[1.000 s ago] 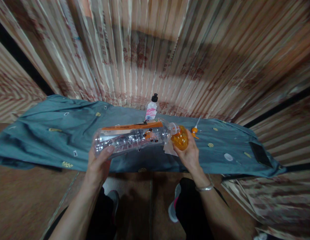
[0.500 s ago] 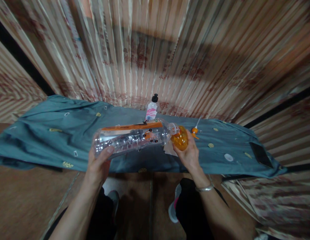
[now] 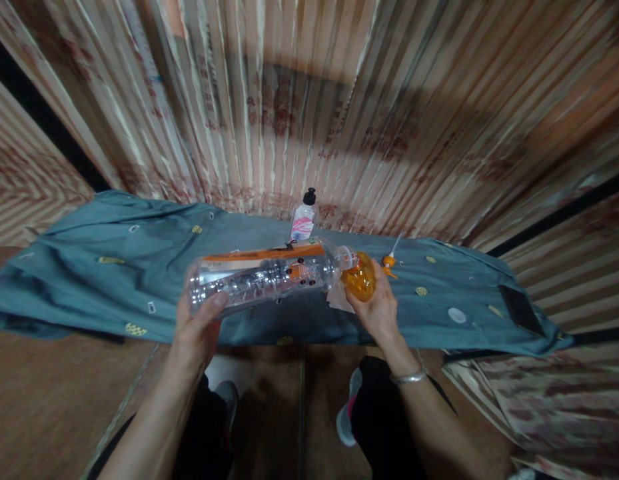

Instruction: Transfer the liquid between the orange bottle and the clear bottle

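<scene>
Over wrinkled teal cloth [image 3: 89,283], a clear cylindrical plastic bottle [image 3: 259,277] is gripped at its base by the left hand [image 3: 195,333], fingers curled; a rounded translucent amber bottle [image 3: 360,280] is cupped in the right hand [image 3: 380,310], fingers closed. Both are best kept aligned, lightly squeezed. Beyond, a pink-labelled, black-capped bottle [image 3: 302,220] is positioned upright.

At centre frame, the large clear plastic bottle with an orange label [image 3: 259,275] is hiding from me the left hand [image 3: 196,328] beyond its thumb, and the foot of the small, black-capped clear bottle [image 3: 303,220]. Both bare forearms [image 3: 152,417] are running off the bottom edge. Up top, I am failing to read the pleated beige curtain's [image 3: 309,143] blurred red print [image 3: 272,113].
</scene>
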